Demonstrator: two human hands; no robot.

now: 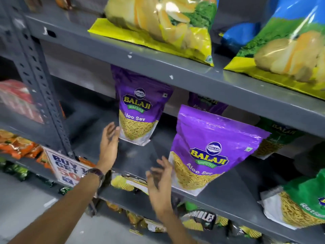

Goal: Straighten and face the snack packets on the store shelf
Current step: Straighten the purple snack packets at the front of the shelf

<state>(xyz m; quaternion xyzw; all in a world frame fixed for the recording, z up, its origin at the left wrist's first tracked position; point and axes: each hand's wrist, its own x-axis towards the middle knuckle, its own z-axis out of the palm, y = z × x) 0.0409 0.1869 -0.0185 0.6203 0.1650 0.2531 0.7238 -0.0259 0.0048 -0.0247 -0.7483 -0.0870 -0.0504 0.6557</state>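
Head view: a person reaches both bare hands into a grey metal store shelf (pixel 228 189) stocked with snack packets. The left hand (pixel 109 143), a watch on its wrist, is spread wide and empty, fingertips touching the lower left edge of the rear purple Balaji Aloo Sev pouch (pixel 139 111), which stands upright toward the back of the shelf. The right hand (pixel 161 182) is also splayed wide and holds nothing, just beside the left edge of the front purple Balaji Aloo Sev pouch (pixel 211 152), which stands at the shelf's front, tilted to the right. A third purple pouch (pixel 205 104) shows partly behind it, making three purple pouches in view. Two green Balaji pouches sit to the right: one dark green pouch (pixel 277 136) at the back, one bright green pouch (pixel 302 205) near the front edge. On the shelf above lie two large crisp bags: one yellow crisp bag (pixel 163 23) and one blue-and-yellow crisp bag (pixel 288 48). A white promotional sign (pixel 65 168) hangs at the left upright.
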